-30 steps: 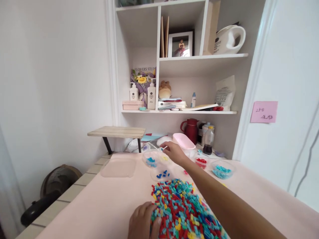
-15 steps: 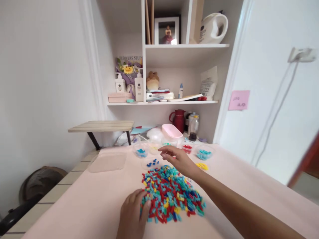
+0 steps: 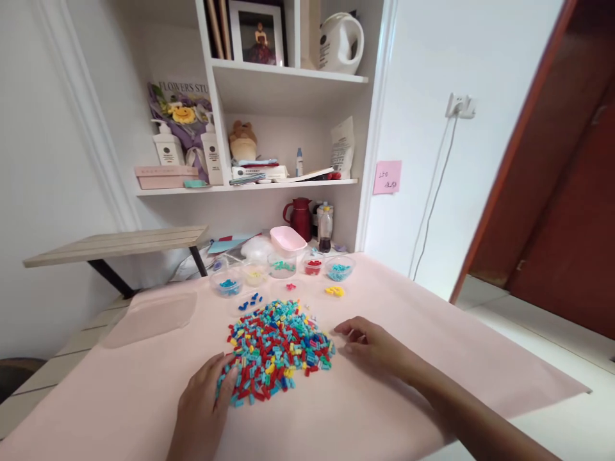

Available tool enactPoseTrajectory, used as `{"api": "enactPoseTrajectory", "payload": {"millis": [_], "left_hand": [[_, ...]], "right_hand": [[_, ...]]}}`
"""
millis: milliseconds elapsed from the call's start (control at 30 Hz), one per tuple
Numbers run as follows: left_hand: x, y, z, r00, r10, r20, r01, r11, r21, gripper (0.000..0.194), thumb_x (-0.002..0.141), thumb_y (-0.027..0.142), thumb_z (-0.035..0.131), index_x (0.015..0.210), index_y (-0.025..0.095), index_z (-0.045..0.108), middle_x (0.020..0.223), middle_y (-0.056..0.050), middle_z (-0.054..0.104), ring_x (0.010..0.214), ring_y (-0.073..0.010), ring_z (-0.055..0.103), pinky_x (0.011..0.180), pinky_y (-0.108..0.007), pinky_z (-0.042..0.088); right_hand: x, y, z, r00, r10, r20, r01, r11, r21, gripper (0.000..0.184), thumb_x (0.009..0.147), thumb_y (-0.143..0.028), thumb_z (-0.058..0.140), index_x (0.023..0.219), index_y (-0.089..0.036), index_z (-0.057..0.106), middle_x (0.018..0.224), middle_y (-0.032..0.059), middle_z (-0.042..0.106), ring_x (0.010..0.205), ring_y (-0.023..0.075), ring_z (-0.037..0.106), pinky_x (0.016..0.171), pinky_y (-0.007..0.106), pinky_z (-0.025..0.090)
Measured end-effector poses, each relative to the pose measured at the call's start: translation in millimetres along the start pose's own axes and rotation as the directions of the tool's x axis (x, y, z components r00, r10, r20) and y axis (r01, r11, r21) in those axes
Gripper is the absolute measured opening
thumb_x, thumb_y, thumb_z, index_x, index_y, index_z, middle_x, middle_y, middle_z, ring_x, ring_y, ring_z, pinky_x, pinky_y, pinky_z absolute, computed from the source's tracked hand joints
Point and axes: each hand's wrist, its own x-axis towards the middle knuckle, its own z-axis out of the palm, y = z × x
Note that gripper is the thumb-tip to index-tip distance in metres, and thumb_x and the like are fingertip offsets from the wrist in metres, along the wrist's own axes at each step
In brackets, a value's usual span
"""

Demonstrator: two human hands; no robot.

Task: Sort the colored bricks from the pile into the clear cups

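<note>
A heap of small plastic building bricks (image 3: 273,349) in red, light blue, yellow, green and dark blue lies on the pink-covered table. My left hand (image 3: 204,390) rests at the heap's front left edge, its fingers loosely stretched and touching the outermost bricks. Just right of the heap is my right hand (image 3: 368,342), fingers slightly bent and apart, with nothing visible in them. Behind the heap lie a few dark blue bricks (image 3: 250,301), a small pink group (image 3: 291,287) and a yellow group (image 3: 335,291).
Clear tubs of sorted bricks line the back: blue (image 3: 227,286), pale yellow (image 3: 254,275), green (image 3: 282,266), red (image 3: 313,266) and light blue (image 3: 339,271). A pink basin (image 3: 288,239) and red jug (image 3: 300,219) stand behind. A clear lid (image 3: 151,317) lies left.
My right hand has come back from over the tubs to the heap's right side and lowered. My left hand stays at the heap's left edge. The view has turned right.
</note>
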Motion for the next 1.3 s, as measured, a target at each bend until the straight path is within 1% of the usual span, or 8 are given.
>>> {"api": "enactPoseTrajectory", "payload": {"millis": [167, 267, 433, 700, 933, 1033, 1167, 1300], "left_hand": [[0.4, 1.1, -1.0, 0.999, -0.016, 0.032, 0.015, 1.000, 0.013, 0.055, 0.078, 0.058, 0.036, 0.107, 0.024, 0.067, 0.121, -0.007, 0.067, 0.117, -0.0258, 0.057, 0.105, -0.048, 0.040], [1.0, 1.8, -2.0, 0.999, -0.013, 0.042, 0.012, 1.000, 0.023, 0.055, 0.079, 0.058, 0.035, 0.108, 0.023, 0.066, 0.121, -0.007, 0.066, 0.117, -0.0251, 0.056, 0.106, -0.047, 0.039], [1.6, 0.5, -1.3, 0.998, -0.011, 0.056, 0.009, 0.999, 0.033, 0.057, 0.079, 0.059, 0.034, 0.109, 0.023, 0.066, 0.123, -0.007, 0.065, 0.118, -0.0250, 0.055, 0.106, -0.046, 0.039], [0.7, 0.0, -0.9, 0.999, 0.002, 0.048, -0.004, 0.999, 0.037, 0.056, 0.078, 0.059, 0.036, 0.108, 0.024, 0.067, 0.121, -0.007, 0.066, 0.117, -0.0255, 0.057, 0.105, -0.047, 0.041], [0.7, 2.4, -1.0, 0.999, -0.004, 0.047, 0.001, 0.999, 0.052, 0.056, 0.078, 0.059, 0.036, 0.109, 0.024, 0.067, 0.121, -0.007, 0.066, 0.117, -0.0259, 0.057, 0.105, -0.047, 0.041], [0.8, 0.8, -1.1, 0.999, 0.011, 0.046, -0.014, 0.998, 0.058, 0.056, 0.078, 0.058, 0.035, 0.109, 0.023, 0.067, 0.121, -0.007, 0.067, 0.117, -0.0261, 0.057, 0.104, -0.047, 0.042], [1.7, -2.6, 0.2, 0.998, 0.030, 0.049, -0.033, 0.997, 0.064, 0.055, 0.080, 0.058, 0.036, 0.110, 0.024, 0.066, 0.122, -0.007, 0.066, 0.117, -0.0254, 0.057, 0.104, -0.047, 0.041], [1.6, -2.4, 1.8, 0.999, 0.027, 0.040, -0.030, 0.998, 0.062, 0.054, 0.079, 0.058, 0.036, 0.109, 0.025, 0.067, 0.121, -0.006, 0.067, 0.117, -0.0249, 0.057, 0.104, -0.046, 0.041]], "right_hand": [[0.6, -1.9, 18.6, 0.994, -0.096, -0.045, 0.086, 0.978, -0.188, 0.031, 0.070, -0.026, 0.068, 0.101, -0.023, 0.072, 0.104, 0.0075, 0.063, 0.096, 0.0242, 0.058, 0.084, 0.034, 0.045], [1.6, -1.2, 22.9, 0.991, -0.109, -0.075, 0.089, 0.968, -0.233, 0.024, 0.073, -0.024, 0.066, 0.096, -0.024, 0.072, 0.099, 0.0068, 0.064, 0.093, 0.0229, 0.058, 0.081, 0.033, 0.045], [-1.6, 1.9, 21.5, 0.987, -0.126, -0.101, 0.106, 0.978, -0.182, 0.015, 0.076, -0.019, 0.061, 0.086, -0.023, 0.072, 0.096, 0.0064, 0.064, 0.085, 0.0199, 0.058, 0.076, 0.031, 0.045], [-5.0, 7.0, 18.2, 0.978, -0.143, -0.149, 0.138, 0.990, -0.041, 0.028, 0.077, -0.010, 0.048, 0.093, -0.021, 0.068, 0.094, 0.0057, 0.066, 0.085, 0.0190, 0.061, 0.078, 0.031, 0.047], [-8.4, 7.4, 15.7, 0.979, -0.134, -0.155, 0.127, 0.990, -0.055, 0.026, 0.072, -0.007, 0.047, 0.088, -0.021, 0.064, 0.092, 0.0037, 0.061, 0.077, 0.0167, 0.058, 0.070, 0.028, 0.047], [-10.0, 6.2, 15.4, 0.973, -0.177, -0.146, 0.173, 0.984, -0.038, 0.033, 0.071, -0.002, 0.041, 0.085, -0.021, 0.064, 0.097, 0.0046, 0.060, 0.084, 0.0169, 0.059, 0.076, 0.030, 0.047], [-11.4, 4.2, 16.4, 0.966, -0.243, -0.092, 0.241, 0.970, -0.039, 0.046, 0.074, 0.000, 0.039, 0.097, -0.024, 0.070, 0.108, 0.0064, 0.058, 0.098, 0.0189, 0.059, 0.089, 0.033, 0.045], [-11.2, 5.6, 16.0, 0.967, -0.237, -0.094, 0.233, 0.971, -0.046, 0.051, 0.077, -0.002, 0.039, 0.114, -0.027, 0.067, 0.113, 0.0071, 0.056, 0.103, 0.0202, 0.058, 0.091, 0.036, 0.045]]}}
